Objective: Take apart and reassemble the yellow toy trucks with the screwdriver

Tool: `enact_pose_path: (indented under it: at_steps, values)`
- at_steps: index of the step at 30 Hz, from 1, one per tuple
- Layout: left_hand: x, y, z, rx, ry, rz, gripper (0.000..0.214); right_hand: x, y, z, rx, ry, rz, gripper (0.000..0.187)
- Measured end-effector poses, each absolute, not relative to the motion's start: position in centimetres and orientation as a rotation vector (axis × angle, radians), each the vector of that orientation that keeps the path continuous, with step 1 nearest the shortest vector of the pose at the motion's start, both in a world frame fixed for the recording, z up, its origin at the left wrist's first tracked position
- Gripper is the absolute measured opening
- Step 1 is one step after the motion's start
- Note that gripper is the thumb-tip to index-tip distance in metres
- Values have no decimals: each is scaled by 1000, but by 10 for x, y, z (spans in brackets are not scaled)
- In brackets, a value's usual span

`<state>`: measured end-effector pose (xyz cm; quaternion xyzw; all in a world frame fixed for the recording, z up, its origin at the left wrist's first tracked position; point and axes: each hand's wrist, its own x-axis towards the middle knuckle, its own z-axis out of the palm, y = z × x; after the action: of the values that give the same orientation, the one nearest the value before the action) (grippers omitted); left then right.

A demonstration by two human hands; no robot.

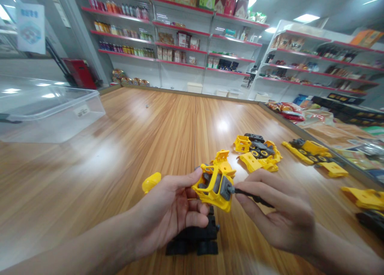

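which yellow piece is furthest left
The rounded yellow piece beside the left hand; the yellow cab held there and all other yellow parts sit farther right.

Toy parts (250,162) on wooden table (168,135)

Your bare left forearm (108,243) slants in from the lower left. Your left hand (175,207) is closed in a hold, its palm turned inward, the thumb stretched to the right and the fingers curled beneath. Your bare right forearm (345,247) rises from the lower right. Your right hand (279,211) pinches thumb against fingers, knuckles uppermost, pointing left toward your other hand, near but apart.
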<state>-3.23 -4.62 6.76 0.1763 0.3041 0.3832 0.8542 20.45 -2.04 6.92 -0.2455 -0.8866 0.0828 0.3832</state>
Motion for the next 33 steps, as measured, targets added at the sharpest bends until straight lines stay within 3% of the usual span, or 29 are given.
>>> enact_pose_path:
  at_steps: [6,19,33]
  values:
    - [-30,-47,69,478,669,826,32,204,-23,67,-723,-2336,133,31]
    - [-25,-47,72,783,798,951,25,200,-18,63,-797,-2343,289,12]
    - [-28,-40,58,917,834,920,30,198,-13,59,-734,-2394,335,11]
